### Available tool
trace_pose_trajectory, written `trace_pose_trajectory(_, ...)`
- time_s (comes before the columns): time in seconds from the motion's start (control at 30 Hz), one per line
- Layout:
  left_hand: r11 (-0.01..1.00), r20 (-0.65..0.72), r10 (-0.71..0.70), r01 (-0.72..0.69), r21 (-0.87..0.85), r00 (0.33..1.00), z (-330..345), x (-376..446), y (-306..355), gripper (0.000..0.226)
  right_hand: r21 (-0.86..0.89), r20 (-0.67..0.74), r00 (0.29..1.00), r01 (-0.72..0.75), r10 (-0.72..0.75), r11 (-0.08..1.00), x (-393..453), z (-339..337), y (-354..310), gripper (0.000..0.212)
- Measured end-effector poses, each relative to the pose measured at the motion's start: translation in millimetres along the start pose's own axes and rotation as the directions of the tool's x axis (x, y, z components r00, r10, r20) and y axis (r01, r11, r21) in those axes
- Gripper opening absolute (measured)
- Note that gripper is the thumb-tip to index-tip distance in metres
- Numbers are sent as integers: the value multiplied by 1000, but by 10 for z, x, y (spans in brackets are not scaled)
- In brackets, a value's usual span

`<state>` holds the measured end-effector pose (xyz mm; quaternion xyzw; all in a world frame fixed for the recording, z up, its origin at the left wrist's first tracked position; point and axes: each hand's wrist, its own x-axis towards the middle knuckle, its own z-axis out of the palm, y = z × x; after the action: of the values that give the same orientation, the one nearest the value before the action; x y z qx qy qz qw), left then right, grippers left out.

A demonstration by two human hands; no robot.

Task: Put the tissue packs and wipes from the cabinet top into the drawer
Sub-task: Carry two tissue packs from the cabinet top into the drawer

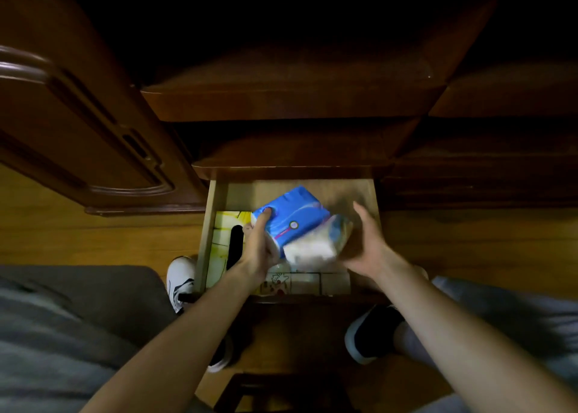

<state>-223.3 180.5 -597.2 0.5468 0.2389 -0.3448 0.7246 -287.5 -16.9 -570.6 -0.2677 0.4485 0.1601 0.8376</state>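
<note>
A: Where's the pack in relation to the hands?

B: The blue plastic tissue pack with white tissue showing at its near end (pixel 297 221) sits between them, over the open pale wooden drawer (pixel 373 199). Its long axis runs slantwise, from far left down to near right, tilted rather than flat.

A: Who has it?

B: The left hand (pixel 261 246) grips the pack's left edge, thumb pressed on the blue top. The right hand (pixel 364 243) is spread wide, fingers straight, palm against or just beside the white end; blur keeps me from telling whether it touches. I'd judge the left does the carrying and the right steadies.

A: And room below?

B: The drawer floor has a printed paper lining with yellow and cartoon patches (pixel 281 282) and a black slim object (pixel 236 243) lying lengthwise on the left. The far right part looks bare, so lowering the pack there seems best.

A: The surface above?

B: The dark brown wooden cabinet top (pixel 294 99) is dim; I can make out no packs on it.
</note>
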Motion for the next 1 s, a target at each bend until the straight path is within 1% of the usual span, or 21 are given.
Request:
trace_pose_trajectory(0.03, 1000, 8, -1, 1, -18, 1000, 44, -64, -22, 89, 58, 28, 999, 17, -19, 998, 11, 36, 46, 71)
trace_pose_trajectory(0.1, 996, -43, 13, -17, -88, 999, 100, -104, -111, 80, 49, 74, 996, 38, -42, 998, 0, 163, 168, 67)
trace_pose_trajectory(0.13, 997, -35, -3, 0, -80, 999, 121, -117, -151, 115, 24, 110, 993, 37, -39, 999, -18, 225, 228, 63)
trace_pose_trajectory(0.17, 998, -60, 50, -52, -30, 997, 105, -145, -156, 96, -26, 130, 991, 43, -39, 999, -35, 283, 271, 57)
trace_pose_trajectory(0.2, 994, -105, 109, -110, -1, 988, 122, -186, -133, 51, -89, 143, 988, 66, -53, 994, -65, 328, 295, 49)
trace_pose_trajectory(0.23, 987, -115, 159, -159, 8, 980, 67, -175, -91, 81, -151, 137, 987, 108, -87, 983, -95, 334, 302, 43)
trace_pose_trajectory(0.27, 977, -99, 213, -213, 14, 972, 6, -132, -72, 69, -202, 107, 986, 148, -128, 968, -109, 316, 288, 42)
trace_pose_trajectory(0.3, 968, -97, 249, -246, 41, 964, -27, -172, 7, 68, -250, 51, 982, 189, -182, 949, -99, 272, 268, 47)
trace_pose_trajectory(0.37, 964, -103, 266, -264, 29, 959, -118, -191, 79, 66, -321, -87, 950, 259, -301, 911, -63, 175, 179, 55)
trace_pose_trajectory(0.43, 966, -176, 246, -257, -40, 953, -189, -182, 128, 62, -346, -210, 896, 307, -392, 887, 32, 95, 42, 50)
trace_pose_trajectory(0.47, 962, -228, 249, -267, -52, 941, -212, -193, 156, 62, -351, -265, 870, 315, -416, 882, 95, 59, -34, 43)
trace_pose_trajectory(0.53, 958, -289, 234, -271, -94, 928, -276, -129, 177, 61, -350, -350, 851, 268, -390, 898, 238, -29, -155, 32)
trace_pose_trajectory(0.6, 959, -300, 225, -265, -103, 927, -325, -104, 184, 54, -347, -393, 880, 128, -268, 929, 414, -108, -169, 38)
trace_pose_trajectory(0.63, 961, -300, 223, -261, -93, 928, -352, -84, 172, 49, -337, -397, 890, 86, -224, 938, 514, -118, -159, 40)
trace_pose_trajectory(0.7, 965, -283, 222, -251, -72, 933, -414, -42, 125, 45, -330, -370, 897, 115, -241, 937, 730, -62, -158, 39)
trace_pose_trajectory(0.77, 971, -257, 221, -237, -32, 941, -457, 5, 90, 53, -359, -343, 897, 150, -280, 921, 886, 18, -170, 45)
trace_pose_trajectory(0.83, 977, -200, 209, -215, -8, 957, -471, 58, 74, 63, -487, -362, 897, 52, -256, 872, 946, 45, -139, 60)
trace_pose_trajectory(0.87, 976, -166, 210, -215, -11, 963, -472, 84, 72, 64, -563, -371, 896, -9, -243, 826, 948, 31, -108, 68)
trace_pose_trajectory(0.9, 976, -137, 218, -220, 0, 966, -472, 107, 65, 63, -624, -343, 910, -34, -234, 781, 937, 17, -76, 75)
trace_pose_trajectory(0.93, 977, -114, 215, -214, 25, 970, -466, 124, 56, 63, -656, -265, 939, -10, -218, 754, 912, 6, -47, 81)
trace_pose_trajectory(1.0, 978, -55, 193, -188, 88, 980, -456, 136, 26, 63, -682, -31, 994, 57, -107, 729, 834, 39, 12, 94)
